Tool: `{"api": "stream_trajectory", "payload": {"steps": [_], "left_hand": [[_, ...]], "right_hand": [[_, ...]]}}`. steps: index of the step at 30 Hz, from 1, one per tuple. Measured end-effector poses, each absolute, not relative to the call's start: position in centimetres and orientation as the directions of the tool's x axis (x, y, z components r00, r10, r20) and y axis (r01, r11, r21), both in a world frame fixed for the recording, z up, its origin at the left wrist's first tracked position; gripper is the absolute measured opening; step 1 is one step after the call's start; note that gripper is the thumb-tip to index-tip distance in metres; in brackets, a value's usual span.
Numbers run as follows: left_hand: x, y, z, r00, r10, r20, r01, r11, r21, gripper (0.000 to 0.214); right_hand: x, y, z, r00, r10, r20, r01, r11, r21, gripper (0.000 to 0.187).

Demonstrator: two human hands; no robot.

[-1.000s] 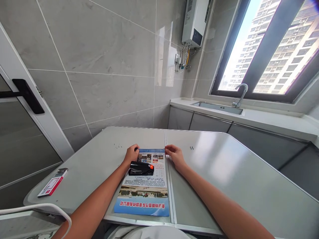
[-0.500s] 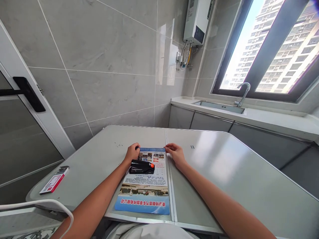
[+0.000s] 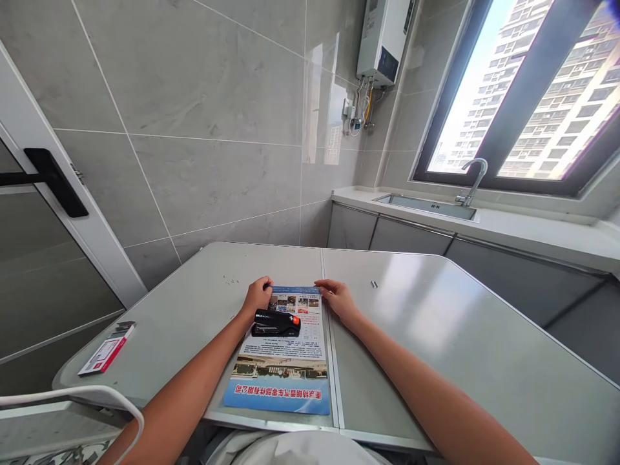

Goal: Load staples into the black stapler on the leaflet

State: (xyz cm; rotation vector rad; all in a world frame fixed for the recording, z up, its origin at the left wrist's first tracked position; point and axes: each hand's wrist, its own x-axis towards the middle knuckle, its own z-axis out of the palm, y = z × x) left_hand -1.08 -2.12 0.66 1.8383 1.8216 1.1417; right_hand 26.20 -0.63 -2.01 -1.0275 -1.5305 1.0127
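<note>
A printed leaflet (image 3: pixel 278 394) with a blue band and red lettering lies flat on the table in front of me, its print upside down from where I sit. My left hand (image 3: pixel 258 294) is closed at its far left corner, fingers curled around the edge. At the far right corner, my right hand (image 3: pixel 336 297) pinches the leaflet between thumb and fingers. A black stapler (image 3: pixel 276 323) with an orange-red mark rests across the upper part of the sheet, close to my left wrist and touched by neither hand.
Small loose staples (image 3: pixel 231 280) lie left of my left hand, and two short staple strips (image 3: pixel 374 284) lie to the right. A red and white package (image 3: pixel 107 349) sits near the left edge of the table (image 3: pixel 465 361). A white cable (image 3: pixel 97 390) loops at lower left.
The fingers of my right hand have slid slightly left along the leaflet's far edge. My left hand and the stapler stay in place.
</note>
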Motion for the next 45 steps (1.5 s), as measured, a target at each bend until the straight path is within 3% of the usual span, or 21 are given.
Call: {"api": "stream_trajectory", "payload": {"steps": [5,11,20,23,29,34,38,45], "left_hand": [[-1.1,-2.1,0.6,-0.125,0.941,0.315,0.698,-0.142,0.702,0.017],[-1.2,-1.9,0.3,-0.107,0.945,0.309,0.711,-0.144,0.688,0.019],[-1.4,-1.8,0.0,-0.090,0.948,0.306,0.744,-0.140,0.654,0.022],[-1.4,-1.8,0.0,-0.087,0.949,0.303,0.762,-0.133,0.634,0.023],[-1.8,-1.6,-0.4,-0.049,0.949,0.310,0.822,-0.138,0.553,0.027],[-1.9,-1.8,-0.6,-0.073,0.954,0.290,0.882,-0.074,0.466,0.026],[-1.7,-2.1,-0.5,-0.091,0.964,0.251,0.910,-0.022,0.414,0.027],[-1.5,-2.3,-0.3,-0.123,0.974,0.190,0.934,0.048,0.355,0.022]], "right_hand": [[26.2,-0.8,-1.7,-0.168,0.931,0.324,0.229,0.356,-0.906,0.032],[25.5,-1.7,-1.3,-0.325,0.865,0.382,0.410,0.493,-0.767,0.026],[25.2,-2.0,-2.1,-0.471,0.818,0.329,0.550,0.564,-0.616,0.047],[25.1,-2.0,-2.2,-0.449,0.823,0.348,0.582,0.565,-0.584,0.049],[26.7,-1.4,-0.8,-0.218,0.886,0.410,0.723,0.428,-0.542,0.036],[32.5,0.3,1.0,0.037,0.926,0.376,0.864,0.160,-0.477,0.030],[37.5,1.6,1.2,0.211,0.930,0.300,0.893,-0.058,-0.447,0.037],[40.2,2.7,0.2,0.171,0.965,0.200,0.881,-0.058,-0.470,0.028]]}}
